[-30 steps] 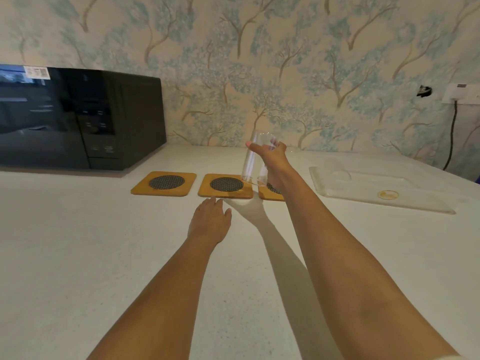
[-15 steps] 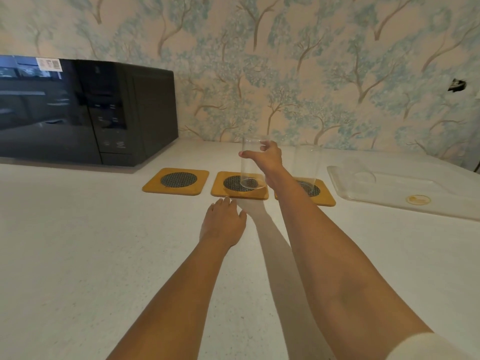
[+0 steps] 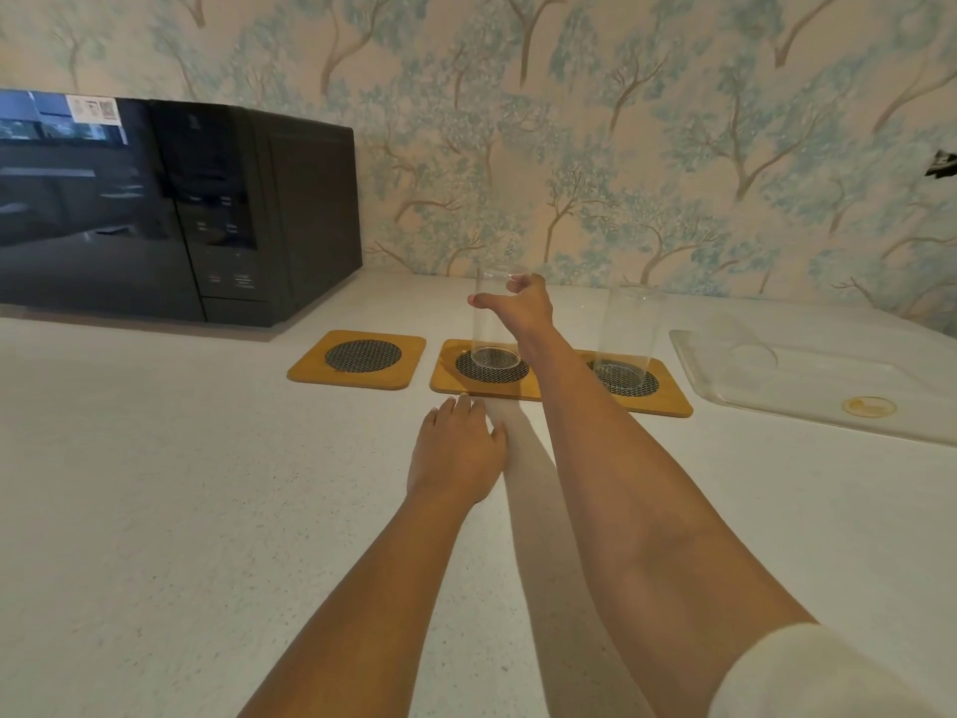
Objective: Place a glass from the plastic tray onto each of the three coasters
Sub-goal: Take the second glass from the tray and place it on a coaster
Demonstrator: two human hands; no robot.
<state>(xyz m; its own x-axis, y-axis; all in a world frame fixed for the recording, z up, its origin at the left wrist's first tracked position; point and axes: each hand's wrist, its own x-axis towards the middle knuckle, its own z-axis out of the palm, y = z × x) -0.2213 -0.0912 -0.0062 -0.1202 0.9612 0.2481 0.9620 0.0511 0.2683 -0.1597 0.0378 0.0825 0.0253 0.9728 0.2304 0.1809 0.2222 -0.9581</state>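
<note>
On the white counter we see three wooden coasters in a row, each with a dark mesh disc in its middle. Our right hand reaches out over the middle coaster and wraps around the upper part of a clear glass, thumb on the near left side and fingers curled behind it. The glass stands upright with its base on the mesh disc of that coaster. We cannot tell how firmly the hand grips it.

A second glass stands upright on the right coaster, free of either hand. The left coaster carries nothing.

Our left hand lies flat on the counter, palm down and fingers together, holding nothing; its fingertips touch or nearly touch the near edge of the middle coaster.

The clear plastic tray sits to the right of the coasters, and a third glass shows faintly inside it. A black microwave stands at the back left against the tree-patterned wallpaper.
</note>
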